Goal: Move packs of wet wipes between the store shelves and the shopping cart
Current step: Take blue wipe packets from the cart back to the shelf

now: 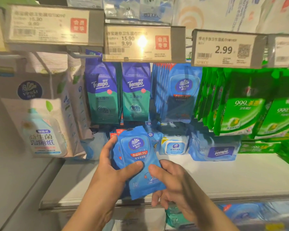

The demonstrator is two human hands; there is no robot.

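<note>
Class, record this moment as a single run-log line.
left hand: grips blue Vinda packs | right hand: pinches front pack | place: over shelf | cart: unseen

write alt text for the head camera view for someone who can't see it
Two hands hold a small stack of blue Vinda wet wipe packs in front of a store shelf; the left hand grips the stack's side, and the right hand holds its lower edge. Purple Tempo packs, blue Vinda packs and green packs hang behind, under price tags.
</note>
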